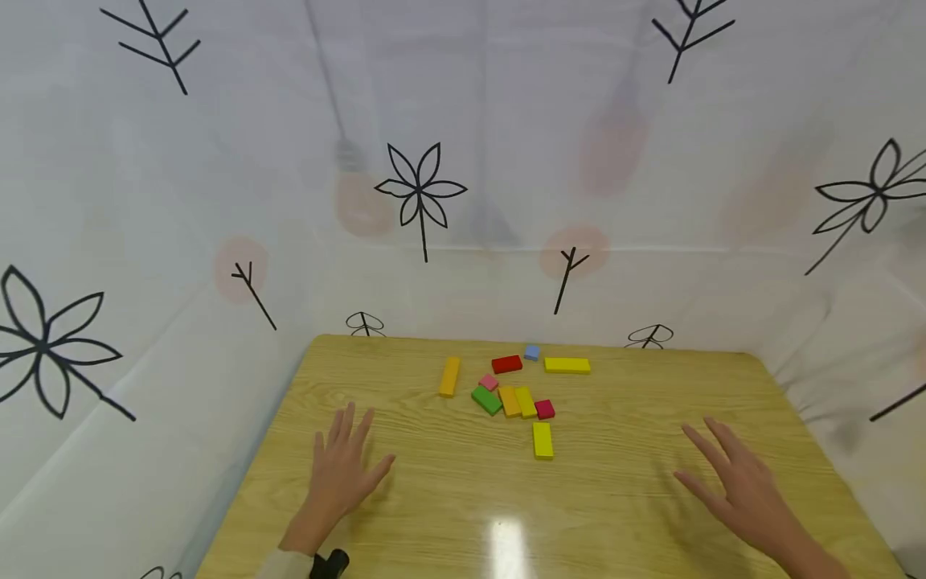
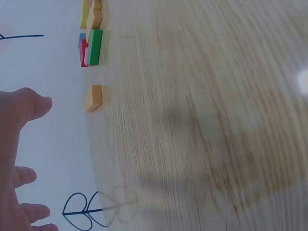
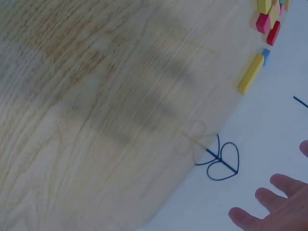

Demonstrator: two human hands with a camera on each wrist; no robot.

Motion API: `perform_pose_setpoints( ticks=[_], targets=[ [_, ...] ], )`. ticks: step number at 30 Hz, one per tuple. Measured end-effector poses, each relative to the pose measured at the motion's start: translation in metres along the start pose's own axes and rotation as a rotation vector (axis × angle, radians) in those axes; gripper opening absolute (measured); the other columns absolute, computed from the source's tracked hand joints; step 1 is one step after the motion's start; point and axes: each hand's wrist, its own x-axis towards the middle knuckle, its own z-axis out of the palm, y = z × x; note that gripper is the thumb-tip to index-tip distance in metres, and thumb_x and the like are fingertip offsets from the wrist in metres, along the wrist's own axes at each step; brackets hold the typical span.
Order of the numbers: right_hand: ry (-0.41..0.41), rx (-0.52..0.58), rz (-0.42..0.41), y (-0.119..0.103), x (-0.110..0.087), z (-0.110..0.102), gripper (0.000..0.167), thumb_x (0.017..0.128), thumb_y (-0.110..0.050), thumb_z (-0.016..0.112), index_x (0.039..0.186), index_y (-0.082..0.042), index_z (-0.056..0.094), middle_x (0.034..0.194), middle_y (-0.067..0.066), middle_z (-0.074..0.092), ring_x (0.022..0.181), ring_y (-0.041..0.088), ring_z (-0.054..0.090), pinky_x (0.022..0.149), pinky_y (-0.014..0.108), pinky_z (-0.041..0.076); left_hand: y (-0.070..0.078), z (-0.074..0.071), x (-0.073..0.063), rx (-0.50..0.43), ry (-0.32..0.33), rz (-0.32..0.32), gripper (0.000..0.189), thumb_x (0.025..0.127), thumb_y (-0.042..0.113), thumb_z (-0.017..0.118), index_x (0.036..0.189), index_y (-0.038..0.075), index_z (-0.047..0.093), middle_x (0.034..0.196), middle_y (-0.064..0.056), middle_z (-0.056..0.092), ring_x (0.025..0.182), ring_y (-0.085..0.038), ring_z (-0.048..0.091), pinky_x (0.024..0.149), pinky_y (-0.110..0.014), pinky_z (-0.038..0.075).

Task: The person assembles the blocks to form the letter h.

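Note:
My left hand (image 1: pixel 342 473) hovers with spread fingers over the left of the table, holding nothing. On the right, my right hand (image 1: pixel 745 490) is also spread and holds nothing. Between them, farther back, lie colored blocks: a green block (image 1: pixel 487 400), a pink block (image 1: pixel 489 383), an orange block (image 1: pixel 510 401) against a yellow block (image 1: pixel 525 401), and a crimson block (image 1: pixel 545 409). A separate yellow block (image 1: pixel 542 441) lies nearest me. Closest to the left hand is a lone orange block (image 1: pixel 450 377). Behind are a red block (image 1: pixel 507 364), a small blue block (image 1: pixel 531 352) and a long yellow block (image 1: pixel 567 366).
The wooden table (image 1: pixel 448 507) ends at the back against a white curtain (image 1: pixel 492 273) printed with black plant drawings, which also hangs at both sides. A dark band (image 1: pixel 329 564) is on the left wrist, beside a light sleeve (image 1: pixel 284 565).

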Motion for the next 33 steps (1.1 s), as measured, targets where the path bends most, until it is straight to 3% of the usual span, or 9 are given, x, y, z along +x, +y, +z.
perform_pose_setpoints(
  ticks=[4,8,14,23,33],
  targets=[
    [0.041,0.000,-0.057,0.002,0.007,0.003,0.076,0.072,-0.017,0.081,0.139,-0.009,0.047,0.131,0.033,0.042,0.108,0.052,0.046,0.065,0.068,0.039,0.004,0.010,0.010,-0.078,-0.016,-0.011,0.077,0.080,0.047,0.070,0.142,0.010,0.043,0.144,-0.023,0.037,0.130,-0.044,0.034,0.093,-0.072,0.029],
    [0.024,0.015,-0.050,0.000,0.014,0.005,0.075,0.074,-0.017,0.079,0.141,-0.012,0.046,0.130,0.032,0.043,0.104,0.052,0.048,0.062,0.066,0.041,0.007,0.019,0.020,-0.122,-0.016,-0.015,0.074,0.081,0.044,0.071,0.139,0.007,0.046,0.139,-0.025,0.042,0.126,-0.044,0.039,0.092,-0.067,0.035],
    [-0.017,0.049,-0.016,-0.001,0.024,0.009,0.068,0.079,-0.016,0.076,0.140,-0.008,0.045,0.130,0.033,0.041,0.103,0.053,0.047,0.063,0.065,0.042,0.015,0.032,0.037,-0.221,-0.041,-0.049,0.068,0.082,0.039,0.071,0.137,0.005,0.047,0.138,-0.023,0.044,0.122,-0.041,0.044,0.086,-0.063,0.042],
    [-0.051,0.070,-0.051,0.000,0.046,0.018,0.066,0.082,-0.016,0.074,0.140,-0.005,0.044,0.131,0.032,0.040,0.102,0.050,0.049,0.063,0.060,0.046,0.029,0.064,0.057,-0.430,0.026,-0.128,0.055,0.084,0.028,0.071,0.130,0.006,0.053,0.132,-0.016,0.049,0.115,-0.036,0.051,0.084,-0.054,0.048],
    [-0.075,0.095,-0.058,-0.001,0.067,0.031,0.065,0.084,-0.017,0.072,0.140,-0.004,0.043,0.132,0.031,0.039,0.107,0.051,0.047,0.065,0.061,0.046,0.053,0.087,0.082,-0.553,-0.020,-0.218,0.053,0.084,0.024,0.070,0.130,0.004,0.052,0.133,-0.016,0.047,0.120,-0.035,0.046,0.091,-0.050,0.045]
  ],
)
